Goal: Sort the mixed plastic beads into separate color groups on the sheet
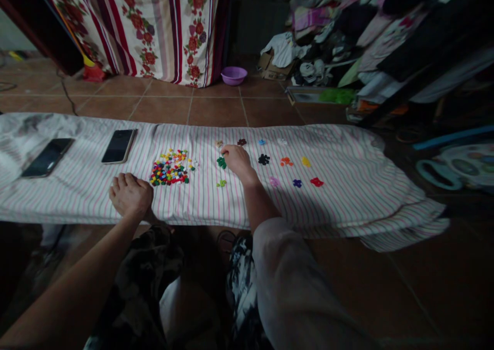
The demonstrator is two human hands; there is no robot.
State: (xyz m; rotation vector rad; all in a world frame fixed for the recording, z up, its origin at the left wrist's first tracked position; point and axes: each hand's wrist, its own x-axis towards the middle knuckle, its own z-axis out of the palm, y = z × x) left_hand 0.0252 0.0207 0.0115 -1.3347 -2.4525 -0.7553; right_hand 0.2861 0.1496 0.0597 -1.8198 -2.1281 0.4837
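Observation:
My right hand (237,159) reaches over the cloth, its fingers pinched together just above the dark green pieces (221,163). Whatever the fingertips hold is too small or hidden to make out. Close by lie tan pieces (219,143), brown pieces (241,142) and light green pieces (221,184). My left hand (130,193) rests palm down on the cloth with its fingers apart, holding nothing. To the right of it spreads a heap of mixed-colour small pieces (170,168).
Small single-colour groups, such as black pieces (264,159), orange pieces (286,161) and red pieces (317,182), lie further right. Two phones, one a dark phone (119,146), lie at left on the striped cloth (347,185). A purple basin (233,75) stands on the floor beyond.

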